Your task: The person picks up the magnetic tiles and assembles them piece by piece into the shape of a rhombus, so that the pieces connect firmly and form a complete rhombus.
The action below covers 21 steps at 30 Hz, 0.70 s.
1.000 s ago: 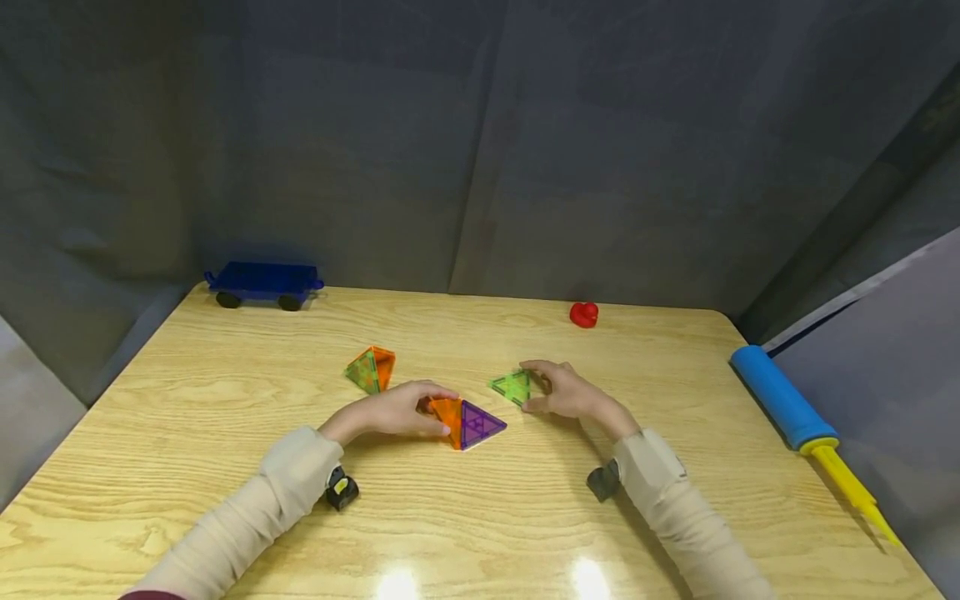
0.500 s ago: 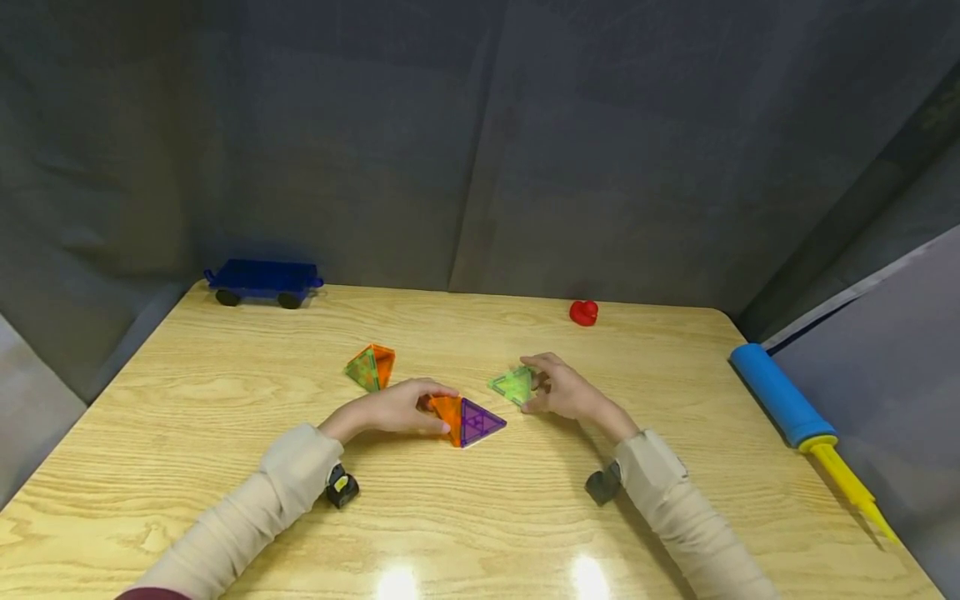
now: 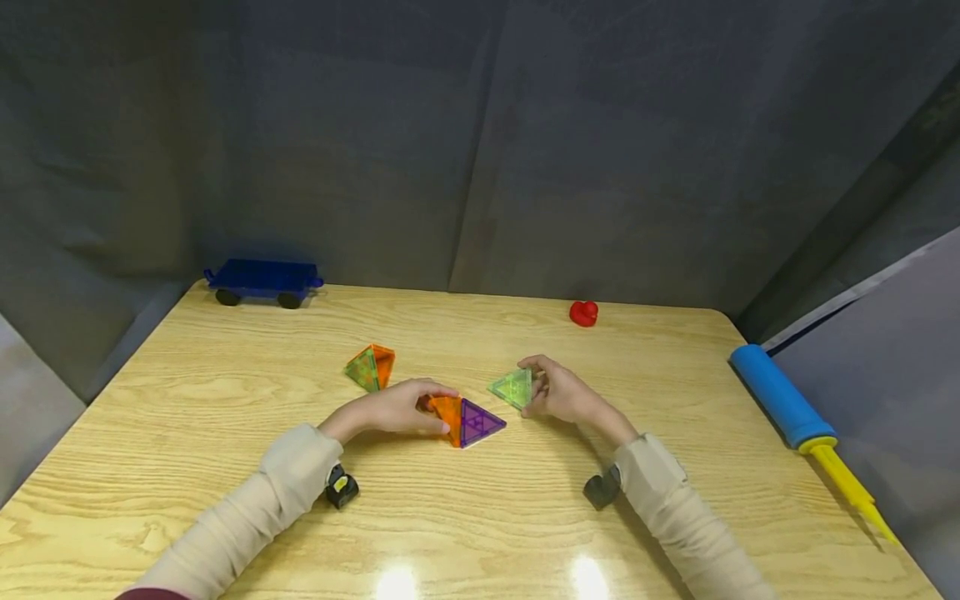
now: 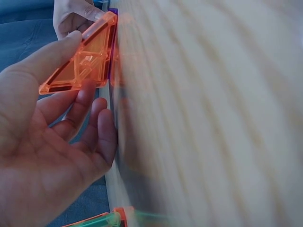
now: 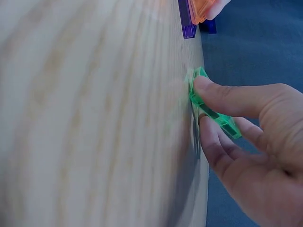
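My left hand (image 3: 401, 408) pinches an orange triangular magnetic tile (image 4: 92, 59) between thumb and fingers. That tile leans up from the table, and its edge meets a purple triangular tile (image 3: 480, 423) lying flat on the wood. To the right, my right hand (image 3: 562, 392) holds a translucent green triangular tile (image 5: 215, 111) by its edge. The green tile slopes, its far tip low at the table and its held edge raised. Behind the left hand stands a green and orange tile piece (image 3: 371, 367), its sides joined at an angle.
A blue toy wagon (image 3: 262, 282) stands at the back left edge of the wooden table (image 3: 450, 517). A small red rubber duck (image 3: 583, 313) sits at the back right. Along the right edge lies a blue and yellow hand pump (image 3: 795, 408). A dark curtain hangs behind.
The right hand has raised the near edge of the green tile, which is now tilted. The left hand, orange tile and purple tile have stayed put.
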Tool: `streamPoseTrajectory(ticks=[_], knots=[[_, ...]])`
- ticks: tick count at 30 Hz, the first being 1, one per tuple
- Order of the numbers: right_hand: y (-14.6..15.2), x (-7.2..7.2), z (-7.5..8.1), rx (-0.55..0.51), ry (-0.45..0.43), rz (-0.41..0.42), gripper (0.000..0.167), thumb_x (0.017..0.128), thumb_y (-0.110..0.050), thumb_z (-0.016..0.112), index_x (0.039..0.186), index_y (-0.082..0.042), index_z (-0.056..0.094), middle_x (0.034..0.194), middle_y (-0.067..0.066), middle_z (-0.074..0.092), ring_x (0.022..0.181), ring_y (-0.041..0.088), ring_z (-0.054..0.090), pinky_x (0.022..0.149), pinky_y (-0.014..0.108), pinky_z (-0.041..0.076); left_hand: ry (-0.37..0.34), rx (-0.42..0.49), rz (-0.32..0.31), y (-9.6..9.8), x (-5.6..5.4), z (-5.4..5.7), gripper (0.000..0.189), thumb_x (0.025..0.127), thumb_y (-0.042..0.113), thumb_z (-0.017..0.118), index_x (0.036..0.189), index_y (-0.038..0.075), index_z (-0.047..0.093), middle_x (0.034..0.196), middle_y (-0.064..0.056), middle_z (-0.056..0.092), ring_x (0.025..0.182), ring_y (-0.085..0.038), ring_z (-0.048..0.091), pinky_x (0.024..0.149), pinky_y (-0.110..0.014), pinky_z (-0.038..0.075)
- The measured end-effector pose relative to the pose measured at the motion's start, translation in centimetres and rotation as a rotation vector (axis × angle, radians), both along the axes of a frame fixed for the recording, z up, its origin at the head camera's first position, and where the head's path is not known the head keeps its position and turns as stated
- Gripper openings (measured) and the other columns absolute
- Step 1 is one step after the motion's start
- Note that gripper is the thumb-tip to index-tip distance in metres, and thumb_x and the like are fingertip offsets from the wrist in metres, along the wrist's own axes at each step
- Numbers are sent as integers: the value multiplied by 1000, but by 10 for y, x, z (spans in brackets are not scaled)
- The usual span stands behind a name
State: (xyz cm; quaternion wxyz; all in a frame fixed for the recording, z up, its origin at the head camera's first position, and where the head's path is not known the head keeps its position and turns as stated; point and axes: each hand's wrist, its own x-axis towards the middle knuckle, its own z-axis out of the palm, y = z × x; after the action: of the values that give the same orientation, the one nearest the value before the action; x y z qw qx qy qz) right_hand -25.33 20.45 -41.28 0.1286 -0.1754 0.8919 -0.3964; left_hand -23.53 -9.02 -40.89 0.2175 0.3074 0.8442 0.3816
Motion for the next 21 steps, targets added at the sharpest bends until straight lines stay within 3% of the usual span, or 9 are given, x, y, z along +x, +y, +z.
streamPoseTrajectory(ticks=[8, 13, 21], knots=[[-2, 5, -1, -143, -33, 82, 66, 75, 14, 70, 130, 3, 35, 85, 10, 47, 72, 16, 45, 60, 22, 43, -2, 17, -5, -1, -1, -2, 54, 90, 25, 67, 138, 6, 49, 130, -12, 52, 101, -18, 51, 87, -35, 44], [-4, 9, -3, -153, -10, 102, 52, 84, 6, 66, 128, 3, 37, 80, 6, 50, 67, 13, 48, 57, 22, 42, 4, 24, -14, -1, -3, -3, 53, 91, 24, 66, 138, 6, 49, 130, -11, 53, 99, -17, 51, 86, -34, 45], [-15, 14, -1, -175, -13, 79, 50, 85, 5, 65, 127, 4, 39, 81, 7, 53, 67, 15, 53, 56, 23, 44, 7, 25, -18, -1, -1, -1, 51, 92, 24, 64, 138, 6, 49, 129, -12, 53, 103, -20, 52, 88, -36, 45]])
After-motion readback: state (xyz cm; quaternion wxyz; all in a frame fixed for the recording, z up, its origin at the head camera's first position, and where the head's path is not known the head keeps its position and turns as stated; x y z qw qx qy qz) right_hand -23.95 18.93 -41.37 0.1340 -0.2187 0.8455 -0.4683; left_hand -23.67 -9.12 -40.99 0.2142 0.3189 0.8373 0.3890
